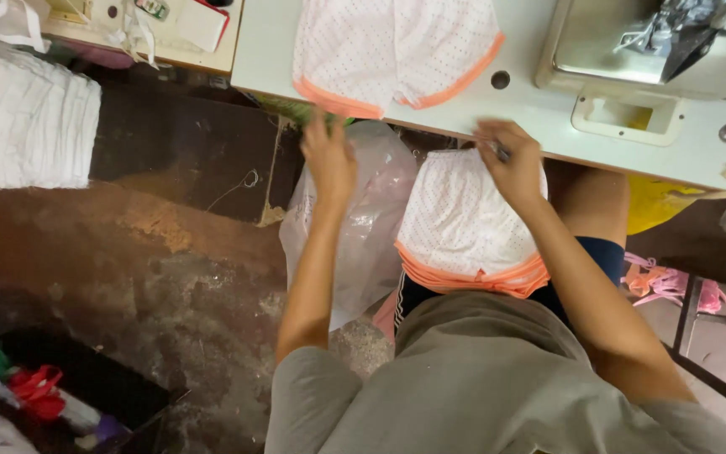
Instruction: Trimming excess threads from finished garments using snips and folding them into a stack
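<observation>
A stack of folded white cloth [23, 126] sits far left beside the dark floor. The left hand [329, 160] hangs blurred at the table edge [539, 109], just under the dotted white garment with orange trim [392, 50] spread on top; whether its fingers are apart or together I cannot tell. A clear plastic bag [363, 227] lies below it. The right hand [510, 164], fingers curled together around a small metal tool [502, 152], rests on the pile of dotted garments [460, 227] in the lap
</observation>
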